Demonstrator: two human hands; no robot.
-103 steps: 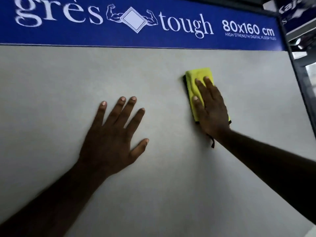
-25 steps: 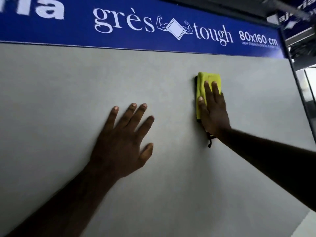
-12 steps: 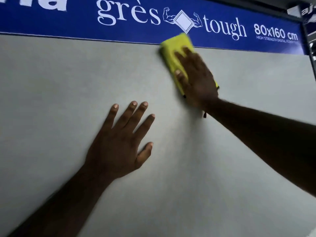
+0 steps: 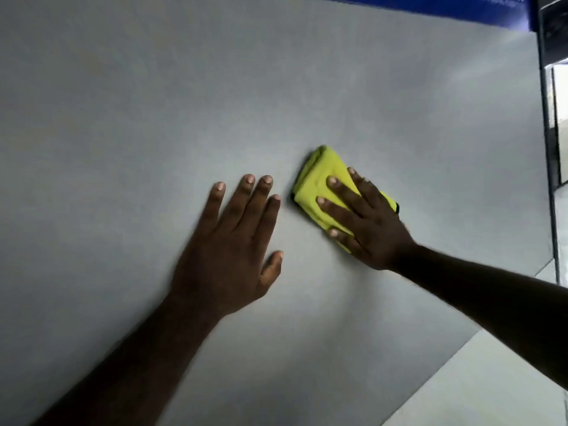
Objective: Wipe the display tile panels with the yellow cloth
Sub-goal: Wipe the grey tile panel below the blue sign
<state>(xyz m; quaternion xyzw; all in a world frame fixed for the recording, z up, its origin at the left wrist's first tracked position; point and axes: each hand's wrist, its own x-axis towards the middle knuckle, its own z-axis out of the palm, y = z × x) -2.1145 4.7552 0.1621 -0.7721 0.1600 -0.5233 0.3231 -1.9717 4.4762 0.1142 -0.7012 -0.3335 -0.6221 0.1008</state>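
Straight, slightly spread fingers [image 4: 344, 192] of the right hand [image 4: 373, 226] press the folded yellow cloth [image 4: 322, 176] flat, centre-right of frame. The left hand [image 4: 233, 250], fingers extended, rests just beside it on the grey tile panel [image 4: 153, 118]. Wiping seems midway, with the lower panel probably left.

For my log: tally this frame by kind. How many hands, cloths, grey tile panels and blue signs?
Hands: 2, left hand and right hand
Yellow cloth: 1
Grey tile panel: 1
Blue sign: 1
Total: 5

cloth [image 4: 322, 172] on panel [image 4: 123, 118], right of left hand [image 4: 233, 253]
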